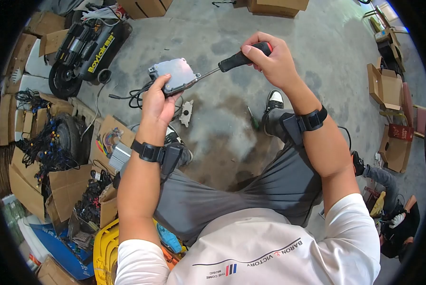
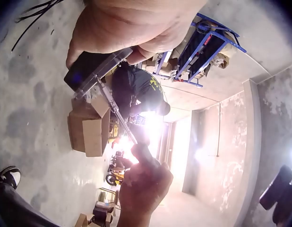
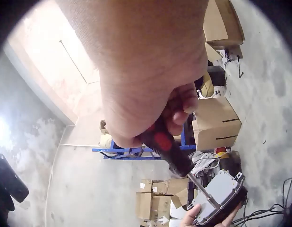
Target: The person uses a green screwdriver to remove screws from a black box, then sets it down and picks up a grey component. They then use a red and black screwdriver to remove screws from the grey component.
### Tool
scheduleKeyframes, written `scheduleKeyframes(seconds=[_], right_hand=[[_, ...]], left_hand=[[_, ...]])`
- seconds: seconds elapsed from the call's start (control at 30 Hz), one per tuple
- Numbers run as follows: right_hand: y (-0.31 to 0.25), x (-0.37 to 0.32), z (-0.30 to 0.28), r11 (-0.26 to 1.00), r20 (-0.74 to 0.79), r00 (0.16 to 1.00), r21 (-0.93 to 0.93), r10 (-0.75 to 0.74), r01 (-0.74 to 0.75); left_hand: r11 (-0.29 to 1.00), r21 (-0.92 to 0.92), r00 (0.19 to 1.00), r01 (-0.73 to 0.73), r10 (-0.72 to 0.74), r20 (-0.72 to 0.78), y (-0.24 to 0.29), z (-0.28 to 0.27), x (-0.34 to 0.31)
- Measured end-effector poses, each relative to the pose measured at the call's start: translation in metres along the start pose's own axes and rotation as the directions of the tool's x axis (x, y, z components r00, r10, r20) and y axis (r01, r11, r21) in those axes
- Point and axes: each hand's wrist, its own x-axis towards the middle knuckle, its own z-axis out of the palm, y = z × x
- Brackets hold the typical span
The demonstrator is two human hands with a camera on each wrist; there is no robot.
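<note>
My left hand (image 1: 159,102) grips a flat grey metal housing (image 1: 177,72) with a dark underside by its near side, thumb over the top face. Black cables (image 1: 134,97) hang in loops beside it. My right hand (image 1: 274,59) holds a screwdriver (image 1: 239,59) by its black and red handle. Its steel shaft slants down to the right-hand edge of the housing, the tip right at a corner screw lug. In the right wrist view the shaft meets the rim of the grey housing (image 3: 224,189), and left-hand fingers (image 3: 191,215) support it from below.
On the floor between the shoes lie a small metal plate (image 1: 186,113) and a thin green-handled tool (image 1: 253,118). A black air compressor (image 1: 91,52) stands at far left, above cartons of tangled wires (image 1: 37,147). Another person (image 1: 400,223) is at the lower right, near open cardboard boxes (image 1: 386,88).
</note>
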Motion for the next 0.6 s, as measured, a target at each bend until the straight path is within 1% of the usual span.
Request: scheduleKeyframes(seconds=[0.17,0.43,0.5,0.57,0.6], right_hand=[[0.0031,0.0009,0.0004,0.999,-0.019,1.000,-0.045,-0.011,0.010],[0.0055,0.0011,0.0010,0.998,-0.017,1.000,-0.053,-0.020,0.020],[0.0045,0.0011,0.0016,0.998,-0.018,0.999,-0.051,-0.035,0.034],[-0.0004,-0.0004,0.0012,0.998,-0.024,0.999,-0.046,0.030,-0.031],[-0.0009,-0.0004,0.0012,0.998,-0.024,0.999,-0.046,0.030,-0.031]], left_hand=[[1.000,0.007,1.000,0.005,-0.005,0.004,0.0006,-0.0001,-0.0011],[1.000,0.003,1.000,0.002,-0.002,0.019,0.0001,-0.0004,-0.0017],[0.999,0.042,1.000,-0.011,0.010,0.007,0.0007,-0.0003,-0.0020],[0.999,0.037,1.000,-0.013,0.013,0.011,0.0002,-0.0015,-0.0007],[0.999,0.034,1.000,-0.015,0.014,0.016,-0.0003,-0.0018,-0.0001]])
